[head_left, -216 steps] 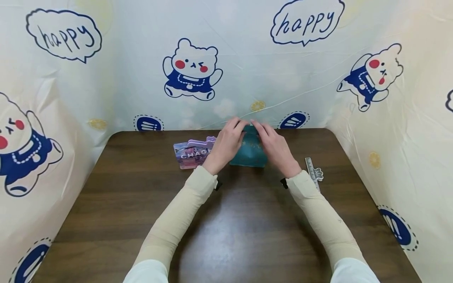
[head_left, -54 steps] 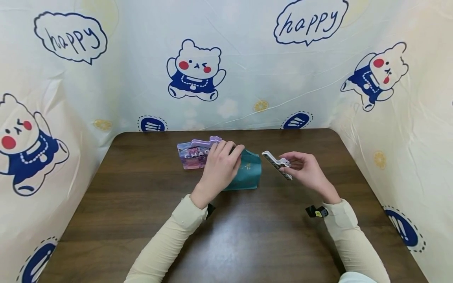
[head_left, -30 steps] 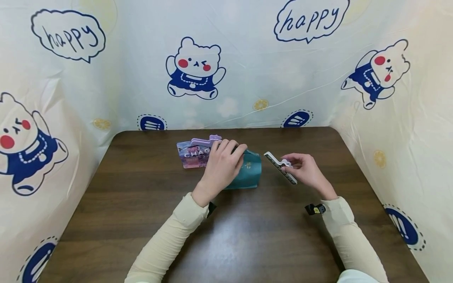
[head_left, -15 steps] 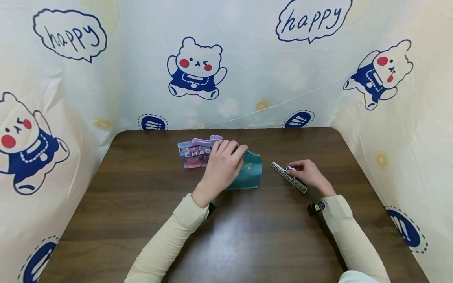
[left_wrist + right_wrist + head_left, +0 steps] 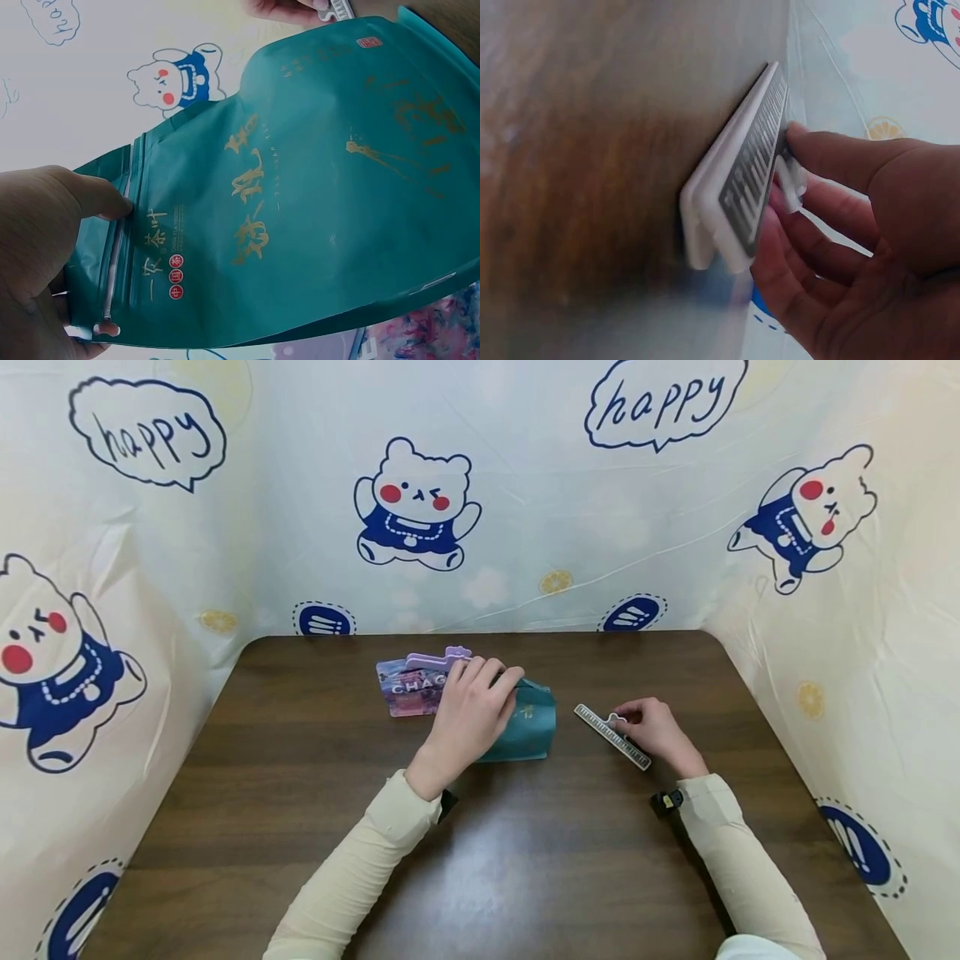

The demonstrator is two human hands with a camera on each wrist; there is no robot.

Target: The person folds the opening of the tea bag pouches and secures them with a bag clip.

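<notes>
In the left wrist view my left hand [image 5: 45,247] pinches the folded top of a green tea bag [image 5: 315,180], thumb lying across its zip strip. From the head view that hand [image 5: 468,718] hides the bag's left part. My right hand [image 5: 660,735] holds a long sealing clip [image 5: 612,737], striped in black and white like piano keys, low at the table to the right of the bag. Close up in the right wrist view, my thumb and fingers are at the small handle of the clip [image 5: 750,165], and its two bars stand slightly apart at the near end.
A purple and pink pouch printed with letters [image 5: 405,689] lies left of the green bag, partly behind my left hand. A lilac clip [image 5: 438,660] sits along its top edge. The brown wooden table [image 5: 480,860] meets a printed cloth wall [image 5: 517,510] at the back.
Earlier both hands were at the bag's top and the striped clip lay at the right. The bag has since come nearer; my right hand took the clip, then lowered it toward the table, rightward.
</notes>
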